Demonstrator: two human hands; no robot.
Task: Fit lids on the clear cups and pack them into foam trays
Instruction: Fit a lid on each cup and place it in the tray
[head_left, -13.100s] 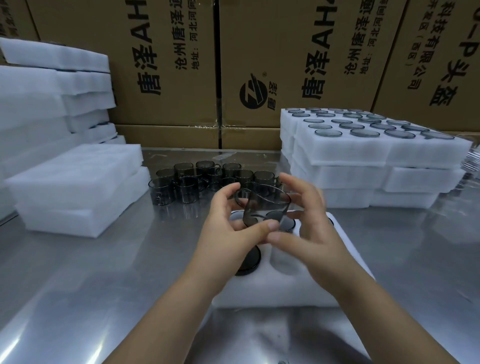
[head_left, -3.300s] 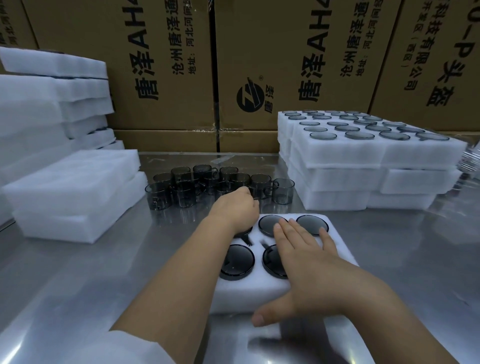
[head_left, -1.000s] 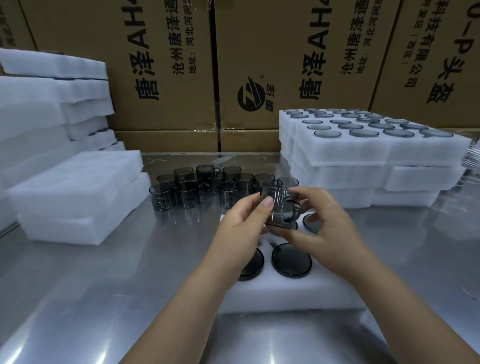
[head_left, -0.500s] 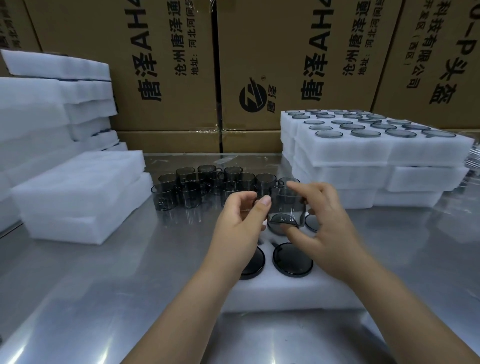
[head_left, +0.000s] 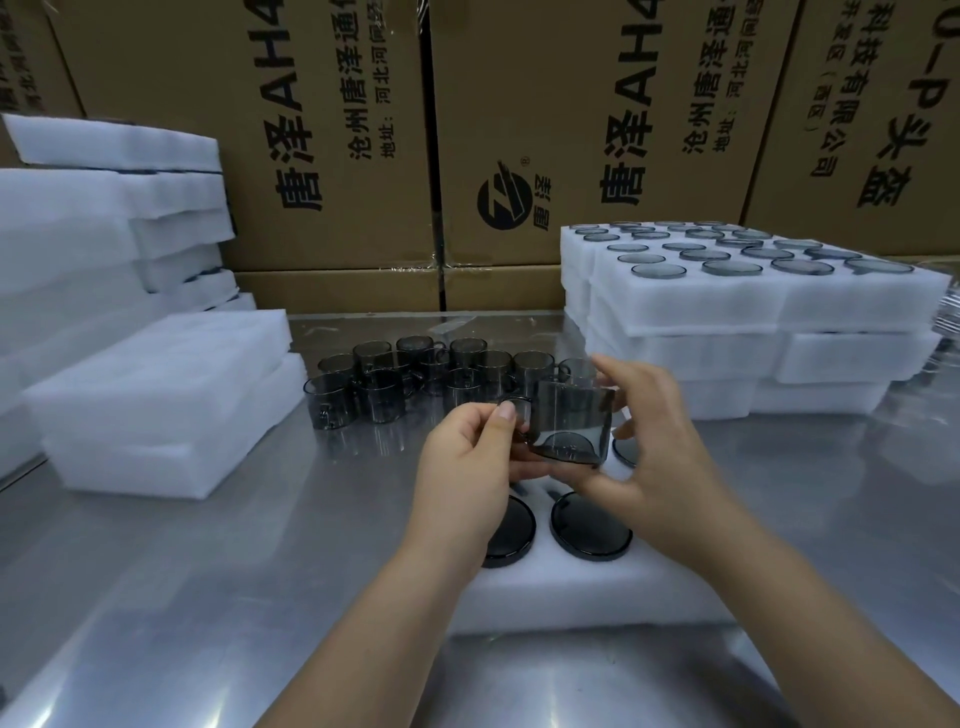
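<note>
A smoky clear cup with a small handle hangs above a white foam tray. My left hand pinches its handle side with thumb and forefinger. My right hand grips its right wall and base. Two dark-lidded cups sit in the tray's near holes, and another lid shows past my right thumb. Several loose cups stand in a cluster behind my hands.
A stack of filled foam trays stands at the right. Plain foam slabs pile up at the left on the steel table. Printed cardboard boxes wall off the back.
One second ago both hands held the cup tilted above the tray. Since then the cup has been turned upright, and my left fingers have shifted to the handle.
</note>
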